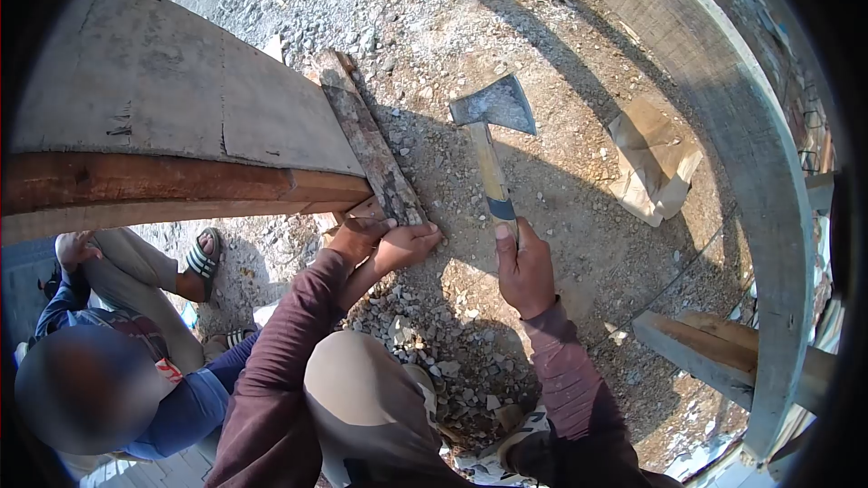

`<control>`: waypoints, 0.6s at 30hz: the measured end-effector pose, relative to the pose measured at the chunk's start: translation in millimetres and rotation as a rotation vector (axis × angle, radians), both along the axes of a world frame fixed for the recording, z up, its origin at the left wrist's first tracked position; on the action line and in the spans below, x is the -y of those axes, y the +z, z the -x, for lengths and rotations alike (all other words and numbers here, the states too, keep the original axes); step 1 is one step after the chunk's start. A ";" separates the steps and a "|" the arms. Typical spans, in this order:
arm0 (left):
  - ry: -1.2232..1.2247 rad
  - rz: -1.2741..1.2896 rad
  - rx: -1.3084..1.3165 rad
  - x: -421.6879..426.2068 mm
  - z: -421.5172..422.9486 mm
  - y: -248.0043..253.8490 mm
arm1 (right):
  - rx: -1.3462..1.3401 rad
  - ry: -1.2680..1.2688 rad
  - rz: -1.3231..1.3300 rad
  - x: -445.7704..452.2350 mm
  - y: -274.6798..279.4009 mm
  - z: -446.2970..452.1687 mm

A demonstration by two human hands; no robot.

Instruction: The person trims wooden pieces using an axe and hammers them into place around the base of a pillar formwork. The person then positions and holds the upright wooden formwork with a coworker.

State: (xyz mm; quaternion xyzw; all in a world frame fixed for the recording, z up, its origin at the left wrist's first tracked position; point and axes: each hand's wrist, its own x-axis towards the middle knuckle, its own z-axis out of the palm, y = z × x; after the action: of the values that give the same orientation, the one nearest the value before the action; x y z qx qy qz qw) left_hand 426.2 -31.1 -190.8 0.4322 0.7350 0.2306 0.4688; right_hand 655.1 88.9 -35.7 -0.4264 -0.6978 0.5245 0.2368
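My right hand [526, 269] is wrapped round the lower handle of a hatchet [494, 163]. The hatchet's broad metal head points away from me, above the gravel. My left hand [355, 237] is at the near end of a weathered wooden board [372, 145], its fingertips pinched together by the board's edge. Whatever is between those fingertips is too small to make out. Just to the right, a co-worker's hand [407, 248] rests on the end of the same board. The board lies against the end of a wood-framed panel [181, 81].
A co-worker in a blue sleeve [185, 407] crouches at left, one arm passing behind my left arm. A large curved-looking timber [723, 81] runs down the right side, with a wooden beam [705, 352] below. Crumpled brown paper [655, 158] lies on the gravel.
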 end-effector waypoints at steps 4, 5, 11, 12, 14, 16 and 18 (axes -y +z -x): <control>0.012 -0.032 0.075 1.1 1.5 -11.9 | 0.022 0.026 -0.037 9.7 -3.1 -3.6; 0.019 -0.032 0.097 2.3 2.0 -18.2 | 0.006 0.023 -0.052 12.4 -7.4 -3.0; -0.054 -0.146 0.166 7.9 8.6 -42.6 | -0.219 -0.056 -0.159 33.8 -24.3 11.8; -0.068 -0.058 0.080 3.2 7.9 -29.1 | -0.185 -0.040 -0.228 36.5 -37.5 15.0; -0.092 0.111 -0.095 -6.1 1.7 17.1 | 0.334 0.254 -0.010 32.9 -44.9 17.4; -0.081 0.039 -0.129 -6.9 -0.1 13.9 | 0.431 0.352 0.024 10.6 -47.8 22.7; -0.013 -0.040 0.143 -3.5 7.6 -2.1 | 0.308 0.207 -0.013 6.9 -30.6 18.5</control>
State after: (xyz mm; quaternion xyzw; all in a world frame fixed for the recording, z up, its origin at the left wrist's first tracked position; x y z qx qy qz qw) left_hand 418.6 -27.7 -192.9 0.4284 0.6921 0.2726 0.5130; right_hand 636.6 81.9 -66.3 -0.4259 -0.7694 0.4701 0.0745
